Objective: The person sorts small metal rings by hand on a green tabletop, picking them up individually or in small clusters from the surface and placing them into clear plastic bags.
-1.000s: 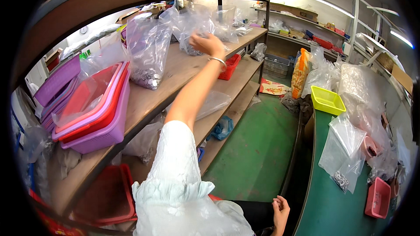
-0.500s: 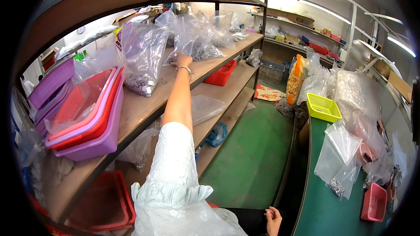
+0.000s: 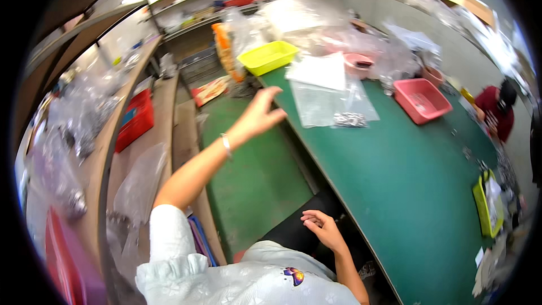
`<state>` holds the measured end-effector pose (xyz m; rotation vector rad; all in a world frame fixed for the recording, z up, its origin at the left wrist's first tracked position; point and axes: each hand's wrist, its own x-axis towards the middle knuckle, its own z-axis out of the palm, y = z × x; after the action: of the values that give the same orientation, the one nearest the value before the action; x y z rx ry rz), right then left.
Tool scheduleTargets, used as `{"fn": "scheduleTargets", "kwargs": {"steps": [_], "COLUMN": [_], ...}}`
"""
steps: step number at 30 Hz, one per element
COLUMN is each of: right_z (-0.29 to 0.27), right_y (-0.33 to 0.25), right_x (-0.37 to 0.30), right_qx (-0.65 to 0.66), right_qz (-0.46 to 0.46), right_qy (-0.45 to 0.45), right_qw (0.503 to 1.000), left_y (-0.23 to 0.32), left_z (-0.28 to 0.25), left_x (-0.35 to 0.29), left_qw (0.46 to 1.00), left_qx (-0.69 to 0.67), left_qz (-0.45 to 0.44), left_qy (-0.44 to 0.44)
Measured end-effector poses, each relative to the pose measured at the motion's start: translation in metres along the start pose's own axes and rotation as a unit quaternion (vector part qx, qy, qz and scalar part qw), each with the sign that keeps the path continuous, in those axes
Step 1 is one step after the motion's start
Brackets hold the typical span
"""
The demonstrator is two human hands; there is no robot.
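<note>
My left hand point(image 3: 261, 114), a bracelet at its wrist, hangs in the air over the aisle near the edge of the green table point(image 3: 389, 192). Its thumb and fingers are apart and hold nothing. Nearest to it are a yellow-green basket point(image 3: 267, 58) and a clear plastic bag point(image 3: 316, 104) with small metal parts point(image 3: 350, 119) at its bottom. Low over my lap, my right hand point(image 3: 320, 229) has its fingers loosely bent and apart, with nothing in it.
Left of me, wooden shelves point(image 3: 103, 161) carry clear bags of metal parts point(image 3: 79, 118) and a red basket point(image 3: 135, 120). On the table are a pink tray point(image 3: 422, 100) and a green basket point(image 3: 488, 203). A person point(image 3: 497, 110) is at the far right.
My left hand has left the bag on the shelf and swung right toward the table. The view has turned right, and my right hand shows more fully.
</note>
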<state>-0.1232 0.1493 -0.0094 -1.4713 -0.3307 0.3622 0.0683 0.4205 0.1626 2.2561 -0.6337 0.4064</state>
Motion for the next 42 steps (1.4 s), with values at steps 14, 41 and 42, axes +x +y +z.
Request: {"fn": "scheduleTargets", "kwargs": {"steps": [14,41,42], "right_z": [-0.030,-0.147,-0.154], "right_y": [-0.049,-0.076,-0.073], "right_x": [-0.143,-0.144,-0.147], "right_qx": [0.057,0.250,0.224], "right_qz": [-0.077,-0.202,-0.191], "right_qy": [0.292,0.615,0.639], "right_qw": [0.952,0.720,0.710], "left_y": [-0.054,0.256,0.251], "left_z": [0.286,0.354,0.353], "left_x": [0.135,-0.076,-0.069], "left_qw": [0.963,0.720,0.708], "left_qx": [0.005,-0.623,-0.618], "left_qz": [-0.256,-0.156,-0.176], "left_qy": [0.089,-0.261,-0.294]}}
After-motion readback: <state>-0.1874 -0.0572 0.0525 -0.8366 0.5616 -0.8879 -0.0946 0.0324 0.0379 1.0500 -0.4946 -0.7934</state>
